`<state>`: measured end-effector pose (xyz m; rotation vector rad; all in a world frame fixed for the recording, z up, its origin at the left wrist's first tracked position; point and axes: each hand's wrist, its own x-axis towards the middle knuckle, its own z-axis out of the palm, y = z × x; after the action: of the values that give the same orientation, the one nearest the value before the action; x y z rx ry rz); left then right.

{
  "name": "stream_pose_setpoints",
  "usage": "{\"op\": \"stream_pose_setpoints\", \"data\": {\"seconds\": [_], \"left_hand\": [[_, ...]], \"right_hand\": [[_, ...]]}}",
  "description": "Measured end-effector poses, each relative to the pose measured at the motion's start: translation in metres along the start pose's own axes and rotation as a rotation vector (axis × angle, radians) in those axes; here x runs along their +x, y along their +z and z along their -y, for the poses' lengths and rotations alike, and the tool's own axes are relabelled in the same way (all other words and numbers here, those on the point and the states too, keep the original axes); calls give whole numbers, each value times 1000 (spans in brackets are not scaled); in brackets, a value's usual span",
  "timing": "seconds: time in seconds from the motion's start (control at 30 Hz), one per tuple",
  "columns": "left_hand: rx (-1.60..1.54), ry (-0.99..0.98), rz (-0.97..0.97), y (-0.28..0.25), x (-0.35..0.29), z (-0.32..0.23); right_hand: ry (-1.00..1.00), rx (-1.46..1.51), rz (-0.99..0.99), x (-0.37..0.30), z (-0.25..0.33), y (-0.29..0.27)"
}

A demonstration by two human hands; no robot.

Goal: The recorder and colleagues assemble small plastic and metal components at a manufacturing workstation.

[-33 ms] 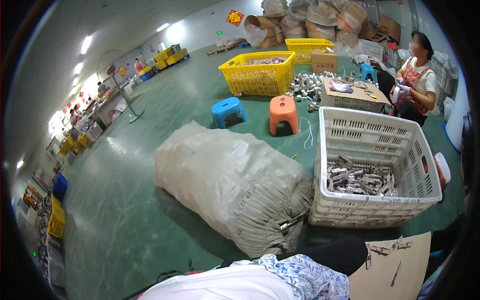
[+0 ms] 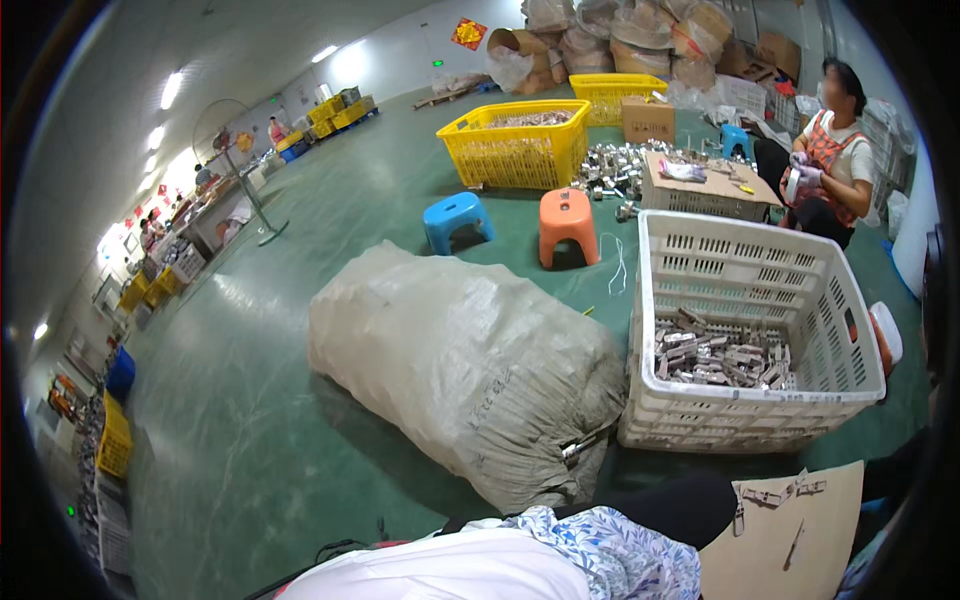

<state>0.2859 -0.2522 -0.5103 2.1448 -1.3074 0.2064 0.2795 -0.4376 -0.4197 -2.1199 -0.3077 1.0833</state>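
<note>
Head view looking down past a blue-flowered sleeve point(image 2: 610, 555) and a white cloth point(image 2: 450, 570) at the lower edge. Seeing neither left hand nor right hand, both being out of frame, so cannot tell whether spread, pressed together or pinching anything.

Just beside the sleeve, noticing a cardboard sheet point(image 2: 800, 550) lying flat at lower right, carrying a few small metal clips point(image 2: 775, 492) near its top edge. Just beyond, looking at a bulging grey woven sack point(image 2: 460, 360) lying on its side, wrinkled, its gathered mouth pointing toward the sleeve. Touching the sack on the right, finding a white slatted crate point(image 2: 740, 275) standing upright, holding a shallow layer of small silvery metal parts point(image 2: 720, 360) across its bottom.

Farther out, passing an orange stool point(image 2: 567, 225) and a blue stool point(image 2: 457, 220) standing near each other on the glossy green floor point(image 2: 250, 430). Behind them, spotting a yellow crate point(image 2: 515, 150) filled with metal pieces, with a loose heap of parts point(image 2: 615, 165) spilling on the floor beside it. At upper right, watching a seated person point(image 2: 830, 150) in gloves working at a cardboard-topped crate point(image 2: 700, 190). Taking in a long hall: ceiling strip lights glowing, a standing fan point(image 2: 235, 150) at left, more bins lining the left wall, bags and boxes piling up at the back.
</note>
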Motion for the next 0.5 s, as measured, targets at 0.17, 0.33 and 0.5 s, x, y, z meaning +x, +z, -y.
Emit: {"op": "stream_pose_setpoints", "data": {"seconds": [0.17,0.33,0.5], "left_hand": [[-148,-47,279,-18,15,-3],[-30,-104,162,-14,16,-7],[-93,-128,291,-20,18,3]], "right_hand": [[40,334,-111,-17,42,19],[85,-86,-135,-3,-24,1],[203,87,-159,-5,-10,9]]}}
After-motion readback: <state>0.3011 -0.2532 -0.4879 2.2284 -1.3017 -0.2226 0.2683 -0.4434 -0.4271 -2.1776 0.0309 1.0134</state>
